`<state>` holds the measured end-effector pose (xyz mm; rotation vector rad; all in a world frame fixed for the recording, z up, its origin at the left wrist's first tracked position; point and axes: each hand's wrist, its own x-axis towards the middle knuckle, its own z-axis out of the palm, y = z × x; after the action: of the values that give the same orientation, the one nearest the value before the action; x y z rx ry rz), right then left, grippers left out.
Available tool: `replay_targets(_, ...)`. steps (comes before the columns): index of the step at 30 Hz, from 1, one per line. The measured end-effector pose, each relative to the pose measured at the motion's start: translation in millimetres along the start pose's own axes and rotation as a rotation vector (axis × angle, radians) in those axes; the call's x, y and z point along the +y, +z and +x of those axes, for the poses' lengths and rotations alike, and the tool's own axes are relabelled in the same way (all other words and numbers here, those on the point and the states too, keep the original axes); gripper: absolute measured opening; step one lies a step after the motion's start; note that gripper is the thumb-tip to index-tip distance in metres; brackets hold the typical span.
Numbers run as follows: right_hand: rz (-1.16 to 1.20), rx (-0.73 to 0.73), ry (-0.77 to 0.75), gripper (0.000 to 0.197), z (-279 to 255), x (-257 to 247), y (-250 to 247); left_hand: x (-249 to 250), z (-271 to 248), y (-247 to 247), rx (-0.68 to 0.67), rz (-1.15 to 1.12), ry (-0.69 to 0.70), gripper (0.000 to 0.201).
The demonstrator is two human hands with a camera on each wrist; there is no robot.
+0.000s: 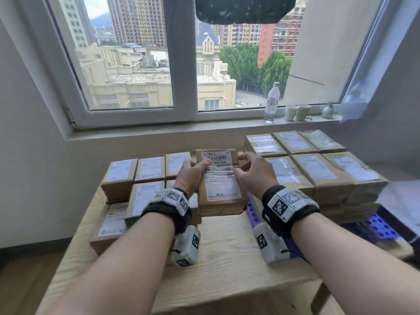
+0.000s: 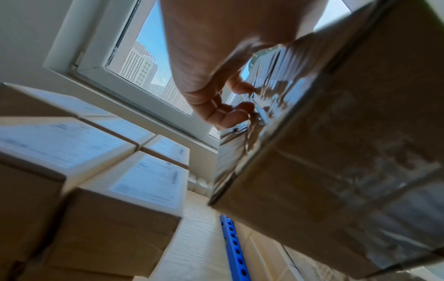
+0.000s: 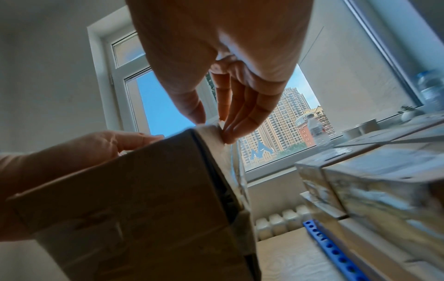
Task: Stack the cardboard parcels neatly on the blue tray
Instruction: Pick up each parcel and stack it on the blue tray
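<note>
held parcel: one cardboard parcel (image 1: 219,178) is up in the air between both hands, over the gap between the two piles, label side up and its far end tipped a bit higher. Clear tape is shiny along its side in the left wrist view.

left hand: the left hand (image 1: 189,173) is on the parcel's left edge, forearm reaching straight forward, wrist about level. Thumb lies on top near the barcode, the other fingers (image 2: 236,116) curl under and around the edge — so it's gripping the box.

right hand: the right hand (image 1: 254,172) is at the parcel's right edge, arm coming in mirror-style. Its fingers (image 3: 242,121) point down, fairly straight and bunched, tips touching the top corner with the thumb just beside them. It looks more like a light pinch on the edge than a full grab.

wrist gear: both wrists carry black straps with white marker blocks.

blue tray: the blue tray (image 1: 384,227) with round holes sits on the right of the wooden table (image 1: 227,258), mostly covered by the stacked parcels (image 1: 318,169) on it — two layers as far as I can tell.

loose parcels: the unstacked parcels (image 1: 145,178) sit on the table's left side, packed close together.

windowsill: a plastic water bottle (image 1: 271,103), two paper cups (image 1: 296,112) and a small vase (image 1: 328,111).
</note>
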<state>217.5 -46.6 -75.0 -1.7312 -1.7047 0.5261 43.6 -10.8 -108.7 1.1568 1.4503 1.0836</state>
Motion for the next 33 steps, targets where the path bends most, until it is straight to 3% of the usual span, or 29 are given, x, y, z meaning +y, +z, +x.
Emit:
replay_targets(4,0.026,-0.012,0.013,0.035,-3.6,40.5,-39.5,4.4,-5.2,52.3,-0.014,-0.055,0.005,0.041)
replay_targets(7,0.04,-0.003,0.017,0.032,-3.1,65.3,-68.0,9.8,-7.9,87.8,-0.027,-0.147,-0.007,0.054)
replay_targets(11,0.079,0.021,0.006,0.027,-1.7,91.3,-95.1,16.9,-7.5,127.2,-0.016,-0.195,-0.047,0.039)
replay_targets(14,0.129,-0.006,0.03,0.036,4.8,108.4,-105.3,29.2,-3.4,145.3,-0.006,-0.199,-0.042,0.033)
replay_targets(18,0.282,-0.049,0.081,0.05,22.9,127.1,-111.6,41.4,21.2,161.6,0.008,-0.257,-0.038,0.049)
replay_targets(22,0.495,-0.093,0.146,0.079,56.5,139.3,-109.2,53.4,46.9,177.8,-0.035,-0.287,-0.028,0.061)
replay_targets(25,0.583,-0.122,0.154,0.065,83.8,142.3,-110.8,63.5,72.0,188.6,-0.034,-0.337,-0.024,0.062)
replay_targets(28,0.583,-0.113,0.176,0.058,113.6,141.8,-116.3,69.8,103.9,198.1,-0.054,-0.317,-0.035,0.087)
replay_targets(33,0.609,-0.125,0.189,0.05,177.8,143.5,-118.0,82.9,155.2,205.9,-0.079,-0.248,-0.006,0.044)
